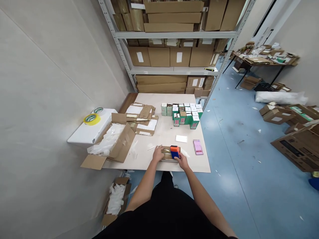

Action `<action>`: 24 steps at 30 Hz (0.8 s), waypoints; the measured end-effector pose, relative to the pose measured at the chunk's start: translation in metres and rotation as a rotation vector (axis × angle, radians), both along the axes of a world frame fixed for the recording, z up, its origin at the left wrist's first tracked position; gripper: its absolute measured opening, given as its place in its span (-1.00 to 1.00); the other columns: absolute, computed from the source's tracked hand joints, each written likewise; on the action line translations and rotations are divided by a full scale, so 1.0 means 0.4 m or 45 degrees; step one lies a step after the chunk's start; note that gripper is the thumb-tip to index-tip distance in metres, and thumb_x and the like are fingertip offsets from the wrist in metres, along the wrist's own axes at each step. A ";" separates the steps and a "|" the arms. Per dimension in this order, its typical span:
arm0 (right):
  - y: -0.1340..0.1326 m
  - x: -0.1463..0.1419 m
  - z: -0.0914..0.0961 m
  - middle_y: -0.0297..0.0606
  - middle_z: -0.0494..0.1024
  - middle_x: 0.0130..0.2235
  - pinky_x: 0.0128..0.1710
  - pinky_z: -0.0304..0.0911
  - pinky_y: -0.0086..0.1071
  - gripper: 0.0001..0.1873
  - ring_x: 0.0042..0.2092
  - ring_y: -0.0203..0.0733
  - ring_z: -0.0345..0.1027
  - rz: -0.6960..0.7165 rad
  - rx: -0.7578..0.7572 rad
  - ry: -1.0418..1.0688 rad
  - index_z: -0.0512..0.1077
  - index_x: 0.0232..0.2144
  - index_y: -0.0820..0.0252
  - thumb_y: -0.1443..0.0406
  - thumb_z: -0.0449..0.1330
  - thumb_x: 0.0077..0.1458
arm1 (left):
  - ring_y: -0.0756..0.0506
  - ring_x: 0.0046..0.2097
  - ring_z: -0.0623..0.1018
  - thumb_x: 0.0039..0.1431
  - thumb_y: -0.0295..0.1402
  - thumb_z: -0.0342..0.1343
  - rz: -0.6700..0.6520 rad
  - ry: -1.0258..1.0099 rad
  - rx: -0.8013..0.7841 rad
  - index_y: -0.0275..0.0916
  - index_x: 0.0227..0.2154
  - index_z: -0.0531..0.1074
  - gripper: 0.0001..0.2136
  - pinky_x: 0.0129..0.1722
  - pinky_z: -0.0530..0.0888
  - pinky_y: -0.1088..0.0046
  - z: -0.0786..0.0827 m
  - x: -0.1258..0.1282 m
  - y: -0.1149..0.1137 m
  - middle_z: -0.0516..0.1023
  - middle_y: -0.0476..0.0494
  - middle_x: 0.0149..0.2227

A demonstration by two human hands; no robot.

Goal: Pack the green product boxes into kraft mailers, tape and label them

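Note:
A small, flat cardboard box (167, 156) lies near the table's front edge. My left hand (158, 154) grips its left end, fingers bent over the top. In my right hand (183, 162) is an orange and blue tape dispenser (174, 152), held over the right part of the box. Clear tape seems to shine on the box top. Just beyond lies a white card (181, 138). To the right sits a pink stack of slips (198, 147), blurred in detail.
Several green and white small boxes (182, 117) stand at the back right of the table (164, 139). Flattened cartons (147, 124) lie left, beside an open carton (124, 142) of white packing. Yellow tape (91, 119) rests on a white box. Shelving (174, 70) rises behind.

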State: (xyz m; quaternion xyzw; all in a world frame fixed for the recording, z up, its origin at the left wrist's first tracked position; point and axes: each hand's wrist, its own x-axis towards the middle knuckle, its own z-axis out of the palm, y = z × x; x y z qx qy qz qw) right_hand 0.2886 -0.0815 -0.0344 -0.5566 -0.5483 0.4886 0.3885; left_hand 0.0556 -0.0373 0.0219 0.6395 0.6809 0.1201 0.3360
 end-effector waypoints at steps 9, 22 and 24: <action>-0.001 0.002 0.032 -0.28 0.60 -0.34 -0.24 0.36 -0.26 -0.61 -0.32 -0.09 0.43 0.047 0.019 -0.058 0.48 -0.24 0.11 -0.03 0.28 0.03 | -0.17 -0.08 0.64 0.12 -0.10 0.28 -0.159 -0.627 -0.178 -0.26 -0.12 0.66 -0.62 -0.01 0.52 0.35 0.145 0.052 0.172 0.71 -0.19 -0.10; 0.000 -0.001 0.059 -0.27 0.61 -0.32 -0.23 0.35 -0.26 -0.68 -0.29 -0.07 0.43 0.078 0.056 -0.030 0.53 -0.22 0.12 0.05 0.28 0.06 | -0.14 -0.21 0.63 0.03 -0.27 0.30 -0.126 -0.516 -0.080 -0.26 -0.34 0.68 -0.81 -0.16 0.50 0.38 0.153 0.081 0.162 0.72 -0.14 -0.31; 0.001 -0.003 0.065 -0.23 0.63 -0.25 -0.18 0.37 -0.22 -0.67 -0.24 -0.03 0.47 0.072 0.074 -0.056 0.53 -0.16 0.11 0.06 0.26 0.09 | -0.14 -0.21 0.64 0.06 -0.27 0.28 -0.066 -0.523 -0.029 -0.25 -0.35 0.68 -0.82 -0.17 0.51 0.39 0.151 0.078 0.150 0.72 -0.13 -0.31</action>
